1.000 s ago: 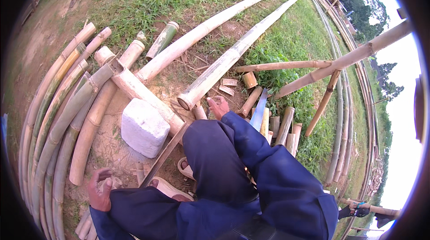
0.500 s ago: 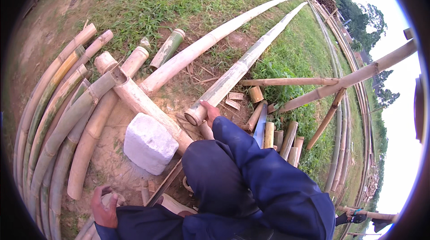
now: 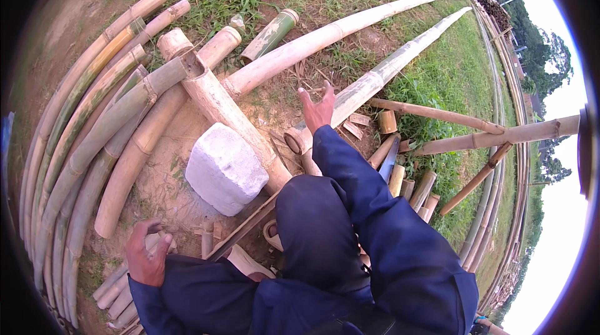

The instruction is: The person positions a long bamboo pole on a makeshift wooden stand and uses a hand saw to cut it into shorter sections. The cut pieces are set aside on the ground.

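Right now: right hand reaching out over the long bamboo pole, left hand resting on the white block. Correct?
Not quite. The left hand is not on the white block; it rests low on the short bamboo pieces on the ground, apart from the block. The head view shows it. The right hand does reach out, open, over the long bamboo pole.

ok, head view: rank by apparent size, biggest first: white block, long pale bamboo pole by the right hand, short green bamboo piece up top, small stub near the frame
1. Long pale bamboo pole, longest by far.
2. White block, though nearness to the camera inflates it.
3. Short green bamboo piece.
4. Small stub, smallest.

The right hand rests open at the pole's near end.
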{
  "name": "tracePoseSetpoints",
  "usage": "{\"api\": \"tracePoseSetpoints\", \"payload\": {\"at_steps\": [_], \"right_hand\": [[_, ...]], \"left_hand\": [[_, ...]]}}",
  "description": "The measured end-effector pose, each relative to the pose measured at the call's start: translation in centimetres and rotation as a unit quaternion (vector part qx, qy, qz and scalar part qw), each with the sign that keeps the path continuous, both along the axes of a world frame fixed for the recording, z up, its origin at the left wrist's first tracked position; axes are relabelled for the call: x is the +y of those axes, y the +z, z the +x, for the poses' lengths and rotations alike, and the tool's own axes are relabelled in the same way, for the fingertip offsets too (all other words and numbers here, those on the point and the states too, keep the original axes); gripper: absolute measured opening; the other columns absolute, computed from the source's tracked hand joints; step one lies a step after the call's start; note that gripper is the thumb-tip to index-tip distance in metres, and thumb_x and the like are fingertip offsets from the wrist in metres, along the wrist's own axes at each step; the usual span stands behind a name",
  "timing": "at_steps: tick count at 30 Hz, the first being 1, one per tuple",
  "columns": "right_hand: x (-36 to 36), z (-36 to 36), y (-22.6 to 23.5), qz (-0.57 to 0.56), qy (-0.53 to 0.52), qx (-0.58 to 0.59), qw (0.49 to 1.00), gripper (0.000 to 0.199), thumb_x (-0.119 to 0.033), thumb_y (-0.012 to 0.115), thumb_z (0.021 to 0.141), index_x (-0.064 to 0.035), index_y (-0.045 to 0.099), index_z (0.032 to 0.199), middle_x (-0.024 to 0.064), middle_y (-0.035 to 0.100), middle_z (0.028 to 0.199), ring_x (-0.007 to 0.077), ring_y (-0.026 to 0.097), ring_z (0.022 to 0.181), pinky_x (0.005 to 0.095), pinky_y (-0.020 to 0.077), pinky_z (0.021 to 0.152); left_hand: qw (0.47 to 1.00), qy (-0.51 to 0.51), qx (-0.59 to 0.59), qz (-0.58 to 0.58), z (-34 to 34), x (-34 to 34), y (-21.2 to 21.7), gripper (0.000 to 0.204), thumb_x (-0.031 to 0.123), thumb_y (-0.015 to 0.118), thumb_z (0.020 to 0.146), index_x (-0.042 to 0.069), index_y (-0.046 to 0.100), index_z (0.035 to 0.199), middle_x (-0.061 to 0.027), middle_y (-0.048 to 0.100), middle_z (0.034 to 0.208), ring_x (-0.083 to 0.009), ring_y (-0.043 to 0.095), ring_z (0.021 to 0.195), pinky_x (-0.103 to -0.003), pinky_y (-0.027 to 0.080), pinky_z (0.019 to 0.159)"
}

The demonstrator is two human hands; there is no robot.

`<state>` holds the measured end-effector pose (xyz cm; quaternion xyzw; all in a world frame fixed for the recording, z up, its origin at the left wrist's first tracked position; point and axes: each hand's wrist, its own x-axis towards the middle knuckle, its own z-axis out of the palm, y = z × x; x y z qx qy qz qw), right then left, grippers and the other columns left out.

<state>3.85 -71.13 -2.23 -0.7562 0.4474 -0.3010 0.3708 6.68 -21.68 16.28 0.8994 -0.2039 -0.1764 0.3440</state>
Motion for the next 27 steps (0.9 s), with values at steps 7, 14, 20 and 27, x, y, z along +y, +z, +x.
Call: {"api": "tracePoseSetpoints", "payload": {"at_steps": [7,14,20,27], "right_hand": [[-1.1,12.4,-7.9,0.423,0.024,-0.018,0.905,0.098,-0.056,0.082,0.08,0.0076,0.045,0.145,0.0228,0.058,0.132,0.0322,0.06,0.114,0.0414,0.0496,0.092],[3.5,18.4,-9.3,0.442,-0.044,-0.123,0.888,0.097,-0.041,0.09,0.076,0.0086,0.043,0.144,0.0207,0.055,0.138,0.0334,0.061,0.115,0.0487,0.0523,0.091],[4.2,16.5,-8.4,0.432,-0.018,-0.153,0.888,0.084,-0.029,0.091,0.076,0.0105,0.05,0.138,0.0173,0.064,0.127,0.0273,0.065,0.109,0.0416,0.0529,0.095],[3.3,14.5,-8.9,0.441,-0.035,-0.162,0.882,0.082,-0.028,0.09,0.075,0.0137,0.051,0.134,0.0187,0.062,0.128,0.0284,0.063,0.112,0.0423,0.0504,0.098]], "left_hand": [[0.999,0.001,0.042,0.008,0.6,-0.4,-0.7,0.038,0.023,0.077,0.087,-0.003,0.066,0.112,-0.0196,0.07,0.102,-0.0335,0.07,0.098,-0.04,0.052,0.09],[0.998,0.037,0.045,0.028,0.6,-0.4,-0.2,0.038,0.023,0.077,0.085,-0.002,0.066,0.111,-0.019,0.069,0.101,-0.0351,0.068,0.098,-0.042,0.051,0.09],[0.999,0.017,0.04,0.026,1.3,-0.7,-0.2,0.037,0.023,0.078,0.086,-0.002,0.067,0.11,-0.0184,0.069,0.099,-0.0353,0.068,0.096,-0.042,0.051,0.089],[0.997,0.051,0.06,0.01,0.9,-0.5,0.5,0.037,0.022,0.078,0.086,-0.003,0.066,0.11,-0.0191,0.068,0.1,-0.0356,0.067,0.098,-0.041,0.05,0.091]]}}
